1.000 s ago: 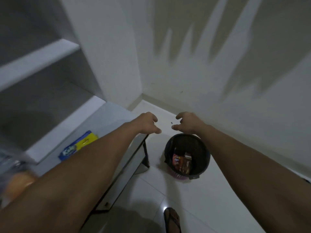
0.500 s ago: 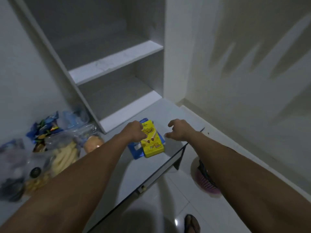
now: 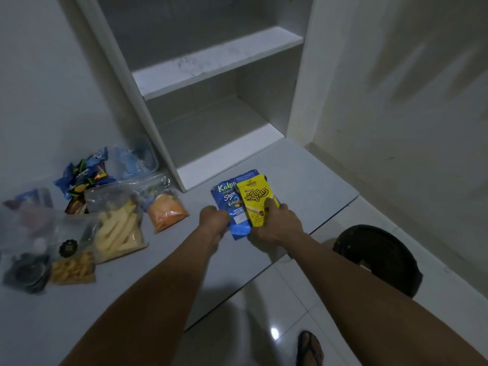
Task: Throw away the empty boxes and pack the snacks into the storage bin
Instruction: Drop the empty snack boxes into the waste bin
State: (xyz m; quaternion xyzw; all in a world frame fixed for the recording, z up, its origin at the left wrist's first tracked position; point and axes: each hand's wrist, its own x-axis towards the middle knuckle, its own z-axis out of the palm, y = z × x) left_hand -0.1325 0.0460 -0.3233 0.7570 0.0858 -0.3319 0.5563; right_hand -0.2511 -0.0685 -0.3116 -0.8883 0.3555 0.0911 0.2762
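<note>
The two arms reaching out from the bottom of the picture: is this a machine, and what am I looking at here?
No machine: this is a person, filmed by a camera worn on their head, looking down at their own arms. The left hand grips the edge of a blue snack box and the right hand holds a yellow snack box lying on top of it. Both boxes sit on a grey counter. To the left lie clear bags of snacks and a pile of small wrappers. A dark bin stands on the floor to the right, and white shelves rise behind.
</note>
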